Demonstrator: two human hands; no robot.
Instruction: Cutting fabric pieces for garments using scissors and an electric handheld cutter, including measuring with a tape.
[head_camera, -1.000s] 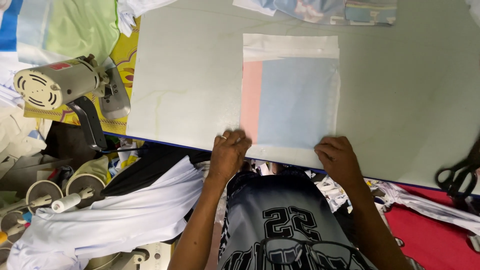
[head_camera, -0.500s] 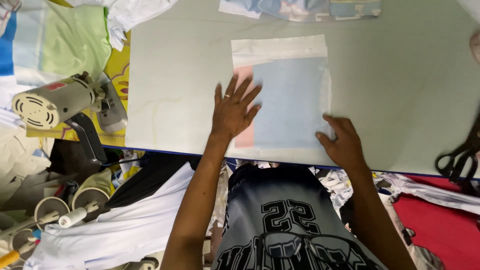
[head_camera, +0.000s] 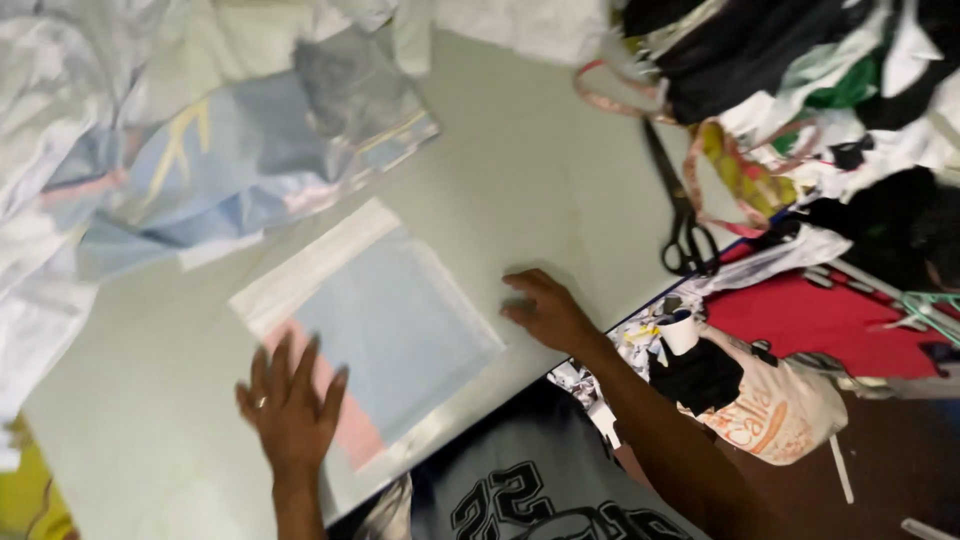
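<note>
**Both hands flat at a bagged cloth on the grey cutting table**

I see a clear plastic bag lying flat on the grey table, tilted in the head view so that its long axis runs from upper left, where a white flap folds over, down toward the table's near edge at lower right. Inside it lies folded pale blue cloth with a pink strip along the lower left side. My left hand rests on that pink corner, fingers spread wide and flat, gripping nothing, a ring showing on one finger. My right hand lies palm down on the bare table just beside the bag's right corner, fingers loosely together and closed on nothing; I cannot tell whether its fingertips touch the plastic. The bag therefore lies between the two hands, to the right of the left hand's fingers and to the left of the right hand's, and the left hand is the one on it.

Farther out, a loose heap of pale blue printed fabric lies beyond the bag's flap end, near but apart from it. Black scissors lie well to the right, near the table's edge. Below that edge sits a cream cloth bag with orange lettering, a small white cup just beside it, and a red surface behind. Dark and white garments pile up at the upper right.
</note>
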